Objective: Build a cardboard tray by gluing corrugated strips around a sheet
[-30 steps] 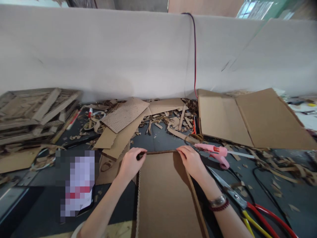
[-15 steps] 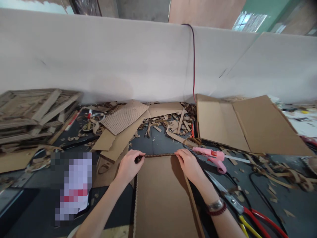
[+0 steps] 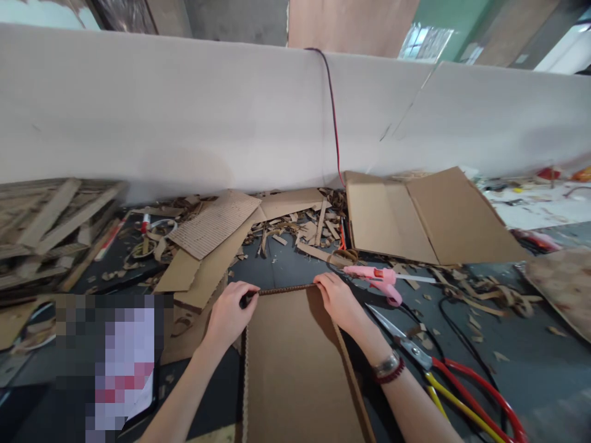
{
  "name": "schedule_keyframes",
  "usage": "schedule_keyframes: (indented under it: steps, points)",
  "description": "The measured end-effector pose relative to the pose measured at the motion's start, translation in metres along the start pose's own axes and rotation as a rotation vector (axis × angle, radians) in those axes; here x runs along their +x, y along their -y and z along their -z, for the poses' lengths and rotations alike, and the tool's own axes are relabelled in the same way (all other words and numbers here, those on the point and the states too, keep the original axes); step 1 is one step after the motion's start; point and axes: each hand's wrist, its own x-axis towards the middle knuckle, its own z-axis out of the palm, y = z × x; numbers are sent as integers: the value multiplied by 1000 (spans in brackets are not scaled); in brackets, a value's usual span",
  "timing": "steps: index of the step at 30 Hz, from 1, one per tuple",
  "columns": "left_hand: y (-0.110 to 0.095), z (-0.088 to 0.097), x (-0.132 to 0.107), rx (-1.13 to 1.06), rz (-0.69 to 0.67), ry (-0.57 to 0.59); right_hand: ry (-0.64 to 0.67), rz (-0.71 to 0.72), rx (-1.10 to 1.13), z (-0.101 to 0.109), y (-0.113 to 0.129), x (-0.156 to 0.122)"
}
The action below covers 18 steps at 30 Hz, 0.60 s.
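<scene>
A ribbed brown cord [image 3: 286, 290] lies along the far edge of a cardboard sheet [image 3: 295, 369], its ends gripped between the fingers of the left hand [image 3: 226, 317] and right hand [image 3: 339, 301]. A pink glue gun [image 3: 373, 275] sits just beyond the right hand; red-handled shears [image 3: 415, 354] lie nearer on the desk [image 3: 263, 264].

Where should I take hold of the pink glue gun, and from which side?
Take the pink handle of the hot glue gun, coming from the near side with your right hand. The handle angles toward you, just beyond that hand, while the nozzle end points left and may be hot.
</scene>
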Motion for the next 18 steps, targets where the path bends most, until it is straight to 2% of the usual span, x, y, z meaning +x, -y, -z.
schedule_keyframes:
  steps: [4,8,12,18]
  points:
    - [-1,1,1,-3,-36,-22,-4,6,-1,1,0,0]
    - [-4,3,2,-20,-97,-111,-41,31,-3,2,3,0]
    - [-7,5,3,-46,-127,-212,-133,60,5,6,6,1]
    - [-5,4,1,-126,-144,-261,-287,76,30,7,7,2]
